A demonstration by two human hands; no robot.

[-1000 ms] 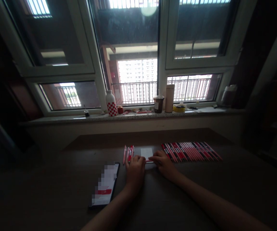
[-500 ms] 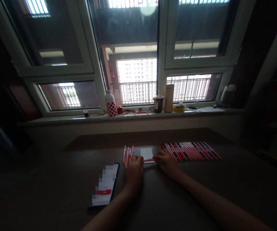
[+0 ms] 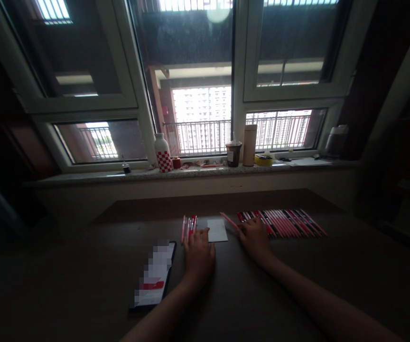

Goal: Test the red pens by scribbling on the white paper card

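Note:
My right hand (image 3: 254,240) is closed on a red pen (image 3: 229,220) that points up and to the left, just left of a long row of red and dark pens (image 3: 283,223) on the dark table (image 3: 297,285). My left hand (image 3: 198,254) rests on the table with curled fingers, its fingertips at the left edge of a small white paper (image 3: 217,230). A small bunch of red pens (image 3: 189,226) lies just above and left of that hand.
A phone (image 3: 154,275) with a lit screen lies left of my left arm. The windowsill (image 3: 84,176) behind the table carries a checked bottle (image 3: 163,153), a cup (image 3: 233,154), a tall flask (image 3: 249,145), a tape roll (image 3: 263,160) and a kettle (image 3: 336,139).
My right hand has pulled the red pen away from my left hand and swung it to the right, tip up. My left hand has let go and stayed by the paper.

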